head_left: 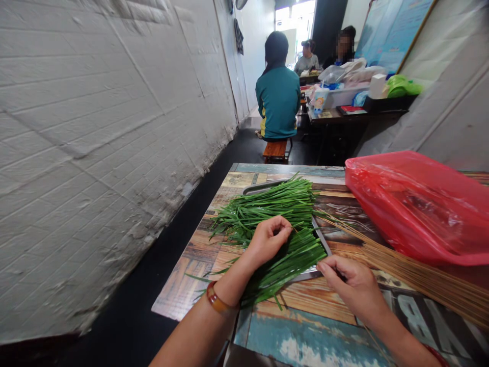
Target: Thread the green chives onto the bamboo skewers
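A heap of long green chive leaves [275,209] lies on a metal tray [323,243] on a painted wooden table [305,326]. My left hand [267,239] rests on the leaves with its fingers curled in a pinch on some of them. My right hand [349,283] sits at the tray's near right corner, fingers closed around a thin bamboo skewer that is barely visible. A bundle of bamboo skewers [416,272] fans out on the table just right of that hand.
A red plastic bag [420,204] lies at the table's right. A white brick wall [107,142] runs along the left, with a dark floor aisle beside it. Ahead, a person in a teal top [278,97] sits on a bench; others sit at a cluttered table [344,114].
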The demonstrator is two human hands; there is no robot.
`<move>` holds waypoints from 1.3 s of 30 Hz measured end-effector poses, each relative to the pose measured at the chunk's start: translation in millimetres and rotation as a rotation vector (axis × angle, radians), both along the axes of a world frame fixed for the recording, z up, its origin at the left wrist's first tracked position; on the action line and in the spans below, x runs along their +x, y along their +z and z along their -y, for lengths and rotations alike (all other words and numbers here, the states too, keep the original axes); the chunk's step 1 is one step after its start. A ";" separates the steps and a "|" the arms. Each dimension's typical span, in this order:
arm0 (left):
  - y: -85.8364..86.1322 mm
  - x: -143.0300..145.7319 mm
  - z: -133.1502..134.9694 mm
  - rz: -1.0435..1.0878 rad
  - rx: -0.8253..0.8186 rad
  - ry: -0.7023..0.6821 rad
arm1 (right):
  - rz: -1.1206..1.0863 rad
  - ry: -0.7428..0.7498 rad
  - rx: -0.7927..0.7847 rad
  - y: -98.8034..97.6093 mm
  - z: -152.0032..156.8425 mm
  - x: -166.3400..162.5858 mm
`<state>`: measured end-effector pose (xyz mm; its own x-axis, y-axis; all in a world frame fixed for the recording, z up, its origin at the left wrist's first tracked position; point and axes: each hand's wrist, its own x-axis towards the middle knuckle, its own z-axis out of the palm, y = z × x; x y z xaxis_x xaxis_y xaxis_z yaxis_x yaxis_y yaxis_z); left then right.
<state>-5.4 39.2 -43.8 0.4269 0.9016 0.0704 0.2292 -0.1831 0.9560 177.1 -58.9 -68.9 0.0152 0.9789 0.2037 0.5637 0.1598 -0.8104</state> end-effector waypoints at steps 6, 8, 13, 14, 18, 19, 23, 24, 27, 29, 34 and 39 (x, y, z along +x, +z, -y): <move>-0.5 0.0 0.1 -0.008 0.026 0.004 | -0.018 -0.018 -0.011 -1.4 0.6 -1.1; -1.1 -0.4 0.0 -0.016 0.039 0.004 | -0.004 0.000 -0.020 -1.9 -0.3 0.4; 0.3 -0.4 0.2 -0.013 0.040 0.008 | 0.033 0.043 -0.017 -3.2 -2.1 4.6; 1.1 -0.2 0.4 -0.012 0.038 0.009 | 0.036 0.043 -0.016 -3.2 -2.0 4.7; 3.4 0.7 1.3 -0.007 0.033 0.016 | 0.014 0.023 -0.011 -2.1 0.0 2.0; 3.7 0.8 1.5 -0.006 0.034 0.019 | 0.003 0.013 -0.009 -1.7 0.5 1.1; 3.2 0.4 0.9 -0.015 0.071 0.034 | -0.007 0.006 -0.010 -0.6 1.0 -0.4; 2.9 0.1 0.5 -0.025 0.092 0.040 | -0.002 0.012 -0.011 -0.6 0.7 0.0; 1.3 -0.7 -1.0 -0.045 0.158 0.050 | 0.003 0.022 -0.010 -0.6 -0.2 1.6; -0.1 -0.8 -1.6 -0.040 0.182 0.046 | -0.003 0.027 -0.017 -0.5 -0.5 2.0; 0.7 -0.8 -0.5 0.005 0.172 -0.020 | -0.013 0.026 -0.050 0.4 0.2 -0.7; 10.8 -4.7 1.6 0.008 0.067 -0.112 | -0.043 0.026 -0.065 1.5 -0.9 -1.8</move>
<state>-10.1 37.6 -33.0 0.5241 0.8413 0.1323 0.1963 -0.2706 0.9425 175.4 -58.0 -67.5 -0.0031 0.9902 0.1396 0.5246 0.1205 -0.8428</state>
